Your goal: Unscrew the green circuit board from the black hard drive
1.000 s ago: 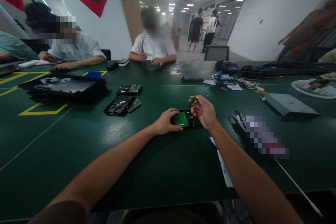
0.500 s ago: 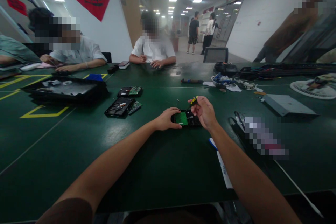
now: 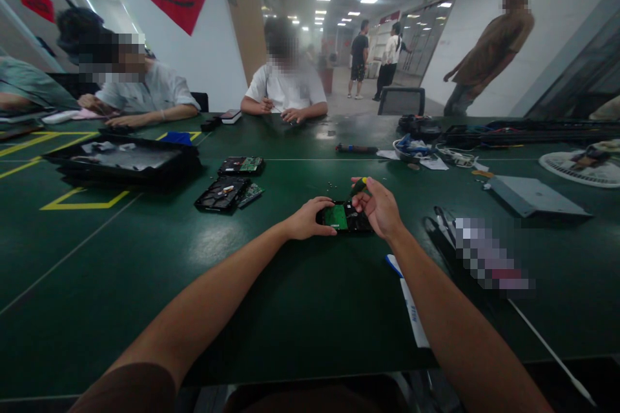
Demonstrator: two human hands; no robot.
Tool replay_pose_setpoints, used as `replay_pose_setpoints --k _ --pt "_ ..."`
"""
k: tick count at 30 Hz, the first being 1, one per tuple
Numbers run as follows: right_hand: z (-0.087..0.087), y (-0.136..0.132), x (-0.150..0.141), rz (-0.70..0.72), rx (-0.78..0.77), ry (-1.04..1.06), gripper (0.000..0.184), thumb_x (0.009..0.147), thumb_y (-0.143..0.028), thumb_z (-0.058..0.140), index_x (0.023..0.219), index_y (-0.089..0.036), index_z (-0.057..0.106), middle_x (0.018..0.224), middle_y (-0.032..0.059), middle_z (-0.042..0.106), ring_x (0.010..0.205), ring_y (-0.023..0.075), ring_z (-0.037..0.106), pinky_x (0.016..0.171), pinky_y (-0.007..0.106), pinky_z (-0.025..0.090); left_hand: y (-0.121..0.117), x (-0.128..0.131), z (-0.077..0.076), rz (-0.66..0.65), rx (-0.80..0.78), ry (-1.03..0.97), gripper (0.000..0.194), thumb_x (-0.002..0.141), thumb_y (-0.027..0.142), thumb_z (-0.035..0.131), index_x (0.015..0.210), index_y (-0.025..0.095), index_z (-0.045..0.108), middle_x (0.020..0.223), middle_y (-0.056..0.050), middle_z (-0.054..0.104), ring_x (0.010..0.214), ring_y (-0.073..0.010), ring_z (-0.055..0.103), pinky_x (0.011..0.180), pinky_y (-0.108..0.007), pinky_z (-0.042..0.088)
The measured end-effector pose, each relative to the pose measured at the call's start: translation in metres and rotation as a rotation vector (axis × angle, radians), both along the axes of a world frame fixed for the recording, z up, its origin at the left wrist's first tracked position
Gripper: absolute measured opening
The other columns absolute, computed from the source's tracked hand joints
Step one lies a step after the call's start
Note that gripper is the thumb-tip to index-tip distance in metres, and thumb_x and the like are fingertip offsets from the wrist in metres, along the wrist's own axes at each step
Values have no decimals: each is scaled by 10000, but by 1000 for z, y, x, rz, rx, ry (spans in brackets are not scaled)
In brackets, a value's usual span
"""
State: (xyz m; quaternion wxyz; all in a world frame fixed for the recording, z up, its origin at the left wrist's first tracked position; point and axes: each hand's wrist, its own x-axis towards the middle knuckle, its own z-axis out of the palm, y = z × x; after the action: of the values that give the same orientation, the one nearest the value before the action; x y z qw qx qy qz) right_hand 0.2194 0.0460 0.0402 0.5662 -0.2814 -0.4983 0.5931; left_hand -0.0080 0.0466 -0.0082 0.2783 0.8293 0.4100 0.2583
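Observation:
A hard drive [image 3: 356, 222] lies on the green table in front of me, its green circuit board [image 3: 335, 215] facing up. My left hand [image 3: 310, 218] grips the drive's left end, thumb along the near edge and fingers at the far one. In my right hand [image 3: 380, 206] is a screwdriver [image 3: 359, 186] with a yellow and dark handle, held between thumb and fingers over the drive's right half. Its tip points down at the drive, but whether it touches a screw is too small to tell. Several tiny screws [image 3: 331, 186] lie just beyond the drive.
To the left are another hard drive [image 3: 241, 166], a black drive casing [image 3: 221, 194] and a loose circuit board [image 3: 250, 195]. Black trays [image 3: 126, 164] stand farther left. A blue-and-white packet [image 3: 411, 306] lies by my right forearm, a grey metal panel [image 3: 537, 196] beyond. Co-workers sit opposite.
The screwdriver handle has turned a little in my right fingers. My left hand stays on the drive. At the back right, a walking person has moved left and stands more fully in view.

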Motion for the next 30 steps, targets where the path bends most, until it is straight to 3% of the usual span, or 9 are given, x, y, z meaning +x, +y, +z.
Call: replay_pose_setpoints --k 2,7,12,16,20,25,30 --pt "-1 0 0 8 9 2 304 895 -500 662 1011 -219 675 889 15 672 633 111 618 510 239 431 0 0 -1 1 2 5 855 690 572 818 1416 220 537 1532 -136 441 1409 -350 431 1179 -516 353" --pt "-3 1 0 8 -11 5 302 881 -509 681 959 -237 575 1042 32 721 682 130 689 547 248 496 1 0 -1 7 6 11 856 681 566 825 1411 222 542 1522 -136 457 1407 -355 435 1178 -523 353" --pt "-3 1 0 14 -21 10 361 883 -573 652 1012 -242 592 991 33 728 712 150 713 621 282 560 2 0 -2 5 -4 13 850 680 561 825 1409 227 544 1526 -131 453 1409 -353 437 1181 -514 354" --pt "-2 1 1 2 -2 -49 385 890 -571 639 1107 -254 668 1004 32 709 643 119 665 497 243 483 1 1 -2 -5 -2 2 861 687 558 822 1418 210 531 1529 -140 446 1412 -349 434 1186 -503 354" --pt "-2 1 3 -29 20 -111 334 875 -534 675 1037 -243 706 1053 38 712 589 90 604 422 220 382 1 1 -3 -13 -14 0 869 699 539 823 1429 182 515 1541 -158 422 1422 -344 421 1193 -488 351" --pt "-1 1 2 -13 16 -51 300 883 -520 674 953 -230 650 1066 46 736 634 112 635 495 237 441 2 1 -4 -2 -38 7 872 694 537 829 1433 204 507 1548 -143 413 1424 -345 421 1192 -491 351" --pt "-2 1 2 10 1 -14 357 941 -555 567 1034 -224 662 992 54 740 637 120 638 530 248 453 2 1 -3 -2 -45 6 874 702 549 820 1440 204 504 1549 -149 411 1420 -349 423 1189 -496 351"
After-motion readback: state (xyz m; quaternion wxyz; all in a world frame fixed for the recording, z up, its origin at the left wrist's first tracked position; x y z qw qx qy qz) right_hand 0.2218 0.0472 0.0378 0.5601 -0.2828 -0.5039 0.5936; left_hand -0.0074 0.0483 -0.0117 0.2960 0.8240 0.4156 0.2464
